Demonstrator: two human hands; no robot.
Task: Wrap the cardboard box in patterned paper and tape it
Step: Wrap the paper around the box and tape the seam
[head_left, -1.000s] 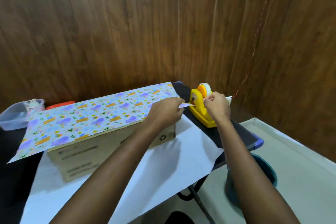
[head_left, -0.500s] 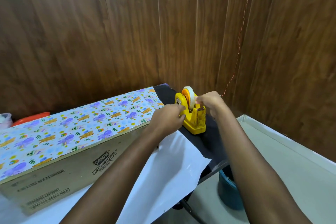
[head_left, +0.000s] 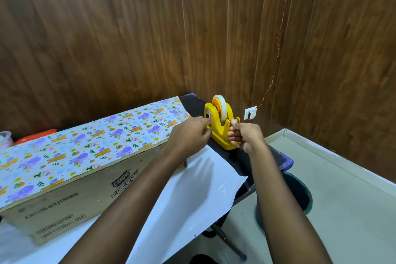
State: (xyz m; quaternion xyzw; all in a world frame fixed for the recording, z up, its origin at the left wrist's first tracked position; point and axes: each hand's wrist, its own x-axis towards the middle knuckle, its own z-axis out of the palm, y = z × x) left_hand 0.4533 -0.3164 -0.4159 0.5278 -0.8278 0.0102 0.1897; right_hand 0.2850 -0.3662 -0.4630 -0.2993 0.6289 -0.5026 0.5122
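A long cardboard box (head_left: 85, 195) lies on the table with patterned paper (head_left: 96, 141) folded over its top. The paper's white underside (head_left: 192, 195) spreads out in front of the box. Right of the box stands a yellow tape dispenser (head_left: 221, 135) carrying a white tape roll (head_left: 221, 106). My left hand (head_left: 190, 135) grips the dispenser's left side with curled fingers. My right hand (head_left: 244, 135) is at the dispenser's cutter end, its thumb and fingers pinching the tape there. The strip itself is barely visible.
The dark table (head_left: 267, 161) ends just right of the dispenser, with a teal bin (head_left: 300, 195) on the floor below. A red lid (head_left: 36, 138) and a clear container (head_left: 4, 137) sit at the far left. Wood panelling, a wall socket (head_left: 250, 113) and a red cord stand close behind.
My right hand has come down from the top of the tape roll to the cutter end. My left hand has moved from the box's corner to the dispenser's side.
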